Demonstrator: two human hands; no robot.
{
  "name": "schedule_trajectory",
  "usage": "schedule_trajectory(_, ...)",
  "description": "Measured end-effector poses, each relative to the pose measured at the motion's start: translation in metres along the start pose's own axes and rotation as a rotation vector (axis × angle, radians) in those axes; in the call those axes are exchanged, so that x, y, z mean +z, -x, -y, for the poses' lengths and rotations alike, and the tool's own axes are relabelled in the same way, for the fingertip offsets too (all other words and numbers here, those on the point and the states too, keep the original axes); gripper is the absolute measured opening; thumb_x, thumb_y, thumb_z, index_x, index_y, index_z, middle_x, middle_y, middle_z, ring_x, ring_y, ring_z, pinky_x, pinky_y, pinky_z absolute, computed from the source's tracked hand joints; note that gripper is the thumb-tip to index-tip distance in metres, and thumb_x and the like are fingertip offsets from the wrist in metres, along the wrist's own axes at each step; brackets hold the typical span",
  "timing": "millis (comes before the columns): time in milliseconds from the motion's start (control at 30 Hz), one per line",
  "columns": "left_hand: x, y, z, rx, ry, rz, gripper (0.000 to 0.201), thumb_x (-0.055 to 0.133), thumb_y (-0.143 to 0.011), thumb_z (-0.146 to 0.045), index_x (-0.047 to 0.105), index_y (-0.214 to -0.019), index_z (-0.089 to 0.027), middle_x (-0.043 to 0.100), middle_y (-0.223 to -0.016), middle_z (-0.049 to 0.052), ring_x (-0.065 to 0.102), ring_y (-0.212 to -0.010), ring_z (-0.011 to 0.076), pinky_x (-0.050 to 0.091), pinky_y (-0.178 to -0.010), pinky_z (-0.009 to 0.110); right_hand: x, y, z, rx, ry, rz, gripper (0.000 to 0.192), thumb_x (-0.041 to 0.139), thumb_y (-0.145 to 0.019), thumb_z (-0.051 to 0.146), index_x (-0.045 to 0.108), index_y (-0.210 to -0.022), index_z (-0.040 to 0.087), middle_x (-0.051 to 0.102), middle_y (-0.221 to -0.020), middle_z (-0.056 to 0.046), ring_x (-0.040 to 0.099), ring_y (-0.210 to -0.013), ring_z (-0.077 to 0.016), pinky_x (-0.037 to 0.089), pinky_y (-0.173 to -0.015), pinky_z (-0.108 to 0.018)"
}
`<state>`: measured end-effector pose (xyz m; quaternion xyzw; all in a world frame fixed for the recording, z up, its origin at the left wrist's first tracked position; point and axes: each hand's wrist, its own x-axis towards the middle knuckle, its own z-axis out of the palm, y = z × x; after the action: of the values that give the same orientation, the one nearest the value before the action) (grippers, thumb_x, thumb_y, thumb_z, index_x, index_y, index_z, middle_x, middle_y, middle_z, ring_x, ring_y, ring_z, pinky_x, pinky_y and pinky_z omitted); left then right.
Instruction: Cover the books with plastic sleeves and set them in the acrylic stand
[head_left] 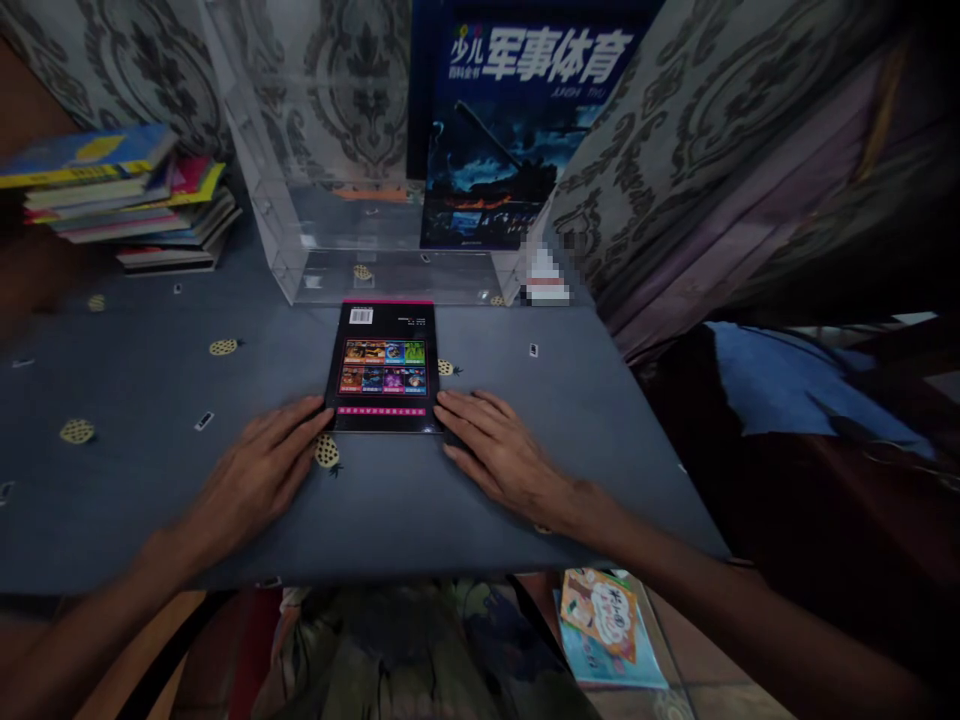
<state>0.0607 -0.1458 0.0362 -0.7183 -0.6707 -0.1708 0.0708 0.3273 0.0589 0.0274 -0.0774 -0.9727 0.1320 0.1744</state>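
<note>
A thin black book (pixel 382 365) lies flat, back cover up, in the middle of a grey-blue tablecloth (pixel 150 480). Its cover shows a barcode, a grid of small coloured pictures and a pink strip. My left hand (pixel 255 475) rests flat on the cloth, fingertips touching the book's near left corner. My right hand (pixel 499 450) lies flat too, fingers against the near right corner. Neither hand grips anything.
A clear acrylic stand (pixel 315 190) sits behind the book and holds a dark blue book (pixel 510 130) upright. A stack of books (pixel 127 200) is at the far left. More books (pixel 607 625) lie on the floor at the lower right.
</note>
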Motion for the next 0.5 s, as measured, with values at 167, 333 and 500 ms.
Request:
schedule_trajectory(167,0.004,-0.001,-0.001,-0.018,0.060,-0.032,0.045,0.046,-0.103,-0.031,0.049,-0.147,-0.022,0.059,-0.144,0.012,0.058,-0.131,0.0282,0.051,-0.108,0.048,0.004,-0.004,0.000,0.016,0.015,0.020,0.044,0.043,-0.105,0.031,0.053,-0.144,0.013,0.058,-0.145,-0.017,0.051,-0.140,-0.0270,0.043,-0.115,-0.055)
schedule_trajectory(333,-0.001,0.009,-0.013,0.012,0.070,-0.050,0.043,0.051,-0.102,-0.034,0.052,-0.143,-0.022,0.058,-0.144,0.013,0.058,-0.132,0.0289,0.054,-0.105,0.049,0.004,0.010,0.013,0.002,0.010,0.023,0.049,0.048,-0.103,0.030,0.047,-0.149,0.015,0.056,-0.147,-0.017,0.048,-0.142,-0.0270,0.042,-0.116,-0.057)
schedule_trajectory(500,-0.008,0.037,-0.042,0.085,0.060,-0.021,0.055,0.054,-0.101,-0.036,0.040,-0.151,-0.018,0.056,-0.148,0.014,0.049,-0.141,0.0271,0.051,-0.109,0.046,-0.004,0.041,0.042,-0.043,0.030,0.017,0.049,0.054,-0.101,0.029,0.049,-0.146,0.010,0.060,-0.142,-0.018,0.051,-0.139,-0.0284,0.044,-0.114,-0.057)
